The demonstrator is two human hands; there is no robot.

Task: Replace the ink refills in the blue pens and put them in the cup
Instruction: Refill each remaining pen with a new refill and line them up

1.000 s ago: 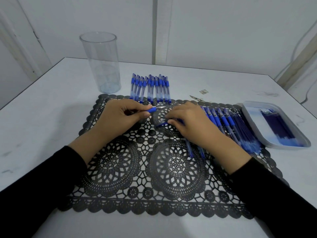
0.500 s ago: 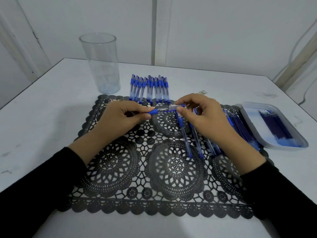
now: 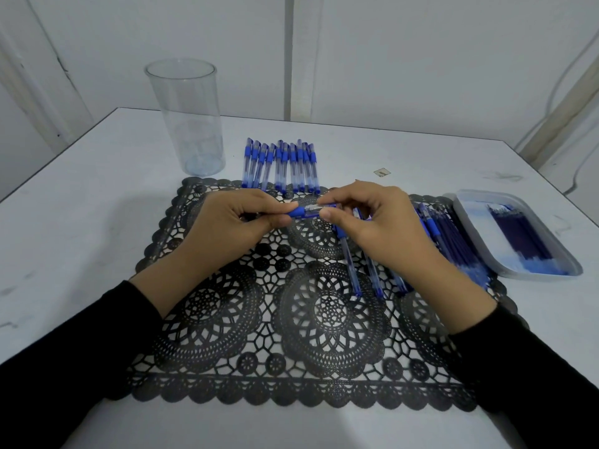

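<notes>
Head: pen (image 3: pixel 309 211) in left hand (image 3: pixel 233 220)

The right hand (image 3: pixel 372 222) is now up off the mat (image 3: pixel 227 319), leaving the loose pens (image 3: pixel 351 264) uncovered. It pinches a clear barrel (image 3: pixel 321 208), now pushed up against the blue grip (image 3: pixel 298 212) the left hand (image 3: pixel 240 218) holds. The bare refill between them no longer shows.

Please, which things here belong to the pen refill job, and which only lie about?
Job: pen gripped by left hand and right hand; pen row; loose pens; refills in tray; cup.
Lying about: mat; scrap.
</notes>
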